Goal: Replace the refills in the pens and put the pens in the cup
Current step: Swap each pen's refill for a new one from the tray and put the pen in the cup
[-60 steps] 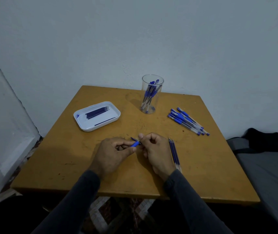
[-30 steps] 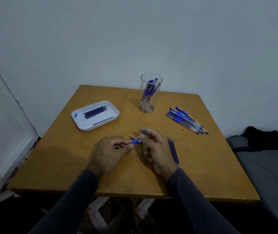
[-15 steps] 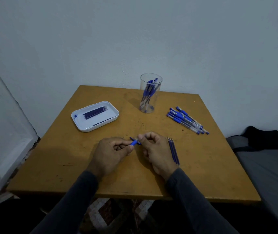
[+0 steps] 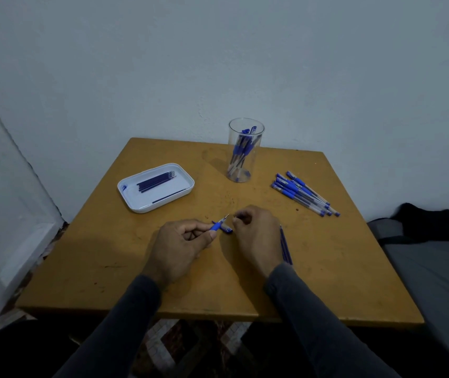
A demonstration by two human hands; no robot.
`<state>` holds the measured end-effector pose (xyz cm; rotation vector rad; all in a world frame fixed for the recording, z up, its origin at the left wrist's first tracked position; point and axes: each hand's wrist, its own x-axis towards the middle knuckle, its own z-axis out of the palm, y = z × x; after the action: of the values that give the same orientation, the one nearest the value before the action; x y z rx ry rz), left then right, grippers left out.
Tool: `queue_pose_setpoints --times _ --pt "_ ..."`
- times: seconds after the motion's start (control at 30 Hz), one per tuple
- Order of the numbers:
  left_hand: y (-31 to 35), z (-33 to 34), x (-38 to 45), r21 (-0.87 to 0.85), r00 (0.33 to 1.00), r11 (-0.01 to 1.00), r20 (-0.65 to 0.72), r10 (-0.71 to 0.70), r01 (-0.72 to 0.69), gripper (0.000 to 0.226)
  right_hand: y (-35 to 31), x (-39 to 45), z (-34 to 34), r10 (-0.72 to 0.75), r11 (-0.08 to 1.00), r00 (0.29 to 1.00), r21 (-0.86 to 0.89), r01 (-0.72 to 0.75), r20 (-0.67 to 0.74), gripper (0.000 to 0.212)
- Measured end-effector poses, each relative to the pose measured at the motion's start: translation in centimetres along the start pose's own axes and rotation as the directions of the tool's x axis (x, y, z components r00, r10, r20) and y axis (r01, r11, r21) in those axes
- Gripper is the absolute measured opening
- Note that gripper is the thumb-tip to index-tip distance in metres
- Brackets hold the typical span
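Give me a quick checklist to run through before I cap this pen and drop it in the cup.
1. Pen held firmly: ok. The left hand pinches the pen at its blue grip section.
2. Tip exposed: ok, the metal point faces the right hand.
3. Cap in reach: ok. A small blue cap lies on the table just beyond the pen.
4. Right hand free to take it: cannot tell; its fingers are curled and may pinch something small.
5. New refill seated: cannot tell, the barrel is hidden.
6. Room in the cup: ok, upright with a few pens inside.
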<state>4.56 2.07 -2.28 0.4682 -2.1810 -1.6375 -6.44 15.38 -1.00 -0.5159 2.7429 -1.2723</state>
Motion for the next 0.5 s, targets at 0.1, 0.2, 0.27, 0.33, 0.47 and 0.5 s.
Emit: queue_pose_setpoints --times 0.1,0.2,0.27,0.33,0.47,0.5 --pt "0.1 -0.1 -0.1 0.004 1.0 1.0 0.003 -0.003 0.003 0.013 0.4 1.4 0.6 -0.058 0.997 0.997 -0.048 0.061 0.047 0.013" --pt "0.2 -0.1 -0.1 -0.031 1.0 0.999 0.0 -0.005 0.005 0.014 -0.6 3.4 0.6 0.161 0.963 0.942 -0.254 -0.086 0.293 0.023" --pt "0.2 -0.1 -0.1 -0.046 1.0 0.999 0.0 -0.016 0.016 0.013 -0.9 4.1 0.6 0.228 0.949 0.91 -0.287 -0.128 0.346 0.027" --pt "0.2 -0.1 -0.1 -0.049 1.0 0.999 0.001 -0.017 0.017 0.012 -0.6 3.8 0.7 0.179 0.968 0.934 -0.226 -0.11 0.309 0.025" --pt "0.3 -0.1 -0.2 -0.041 1.0 0.999 0.001 -0.01 0.01 0.013 0.0 3.1 0.7 0.192 0.976 0.946 -0.155 -0.155 0.261 0.025" --pt "0.3 -0.1 -0.2 -0.039 1.0 0.999 0.002 -0.008 0.008 0.013 0.4 2.9 0.8 0.175 0.982 0.96 -0.108 -0.154 0.221 0.024"
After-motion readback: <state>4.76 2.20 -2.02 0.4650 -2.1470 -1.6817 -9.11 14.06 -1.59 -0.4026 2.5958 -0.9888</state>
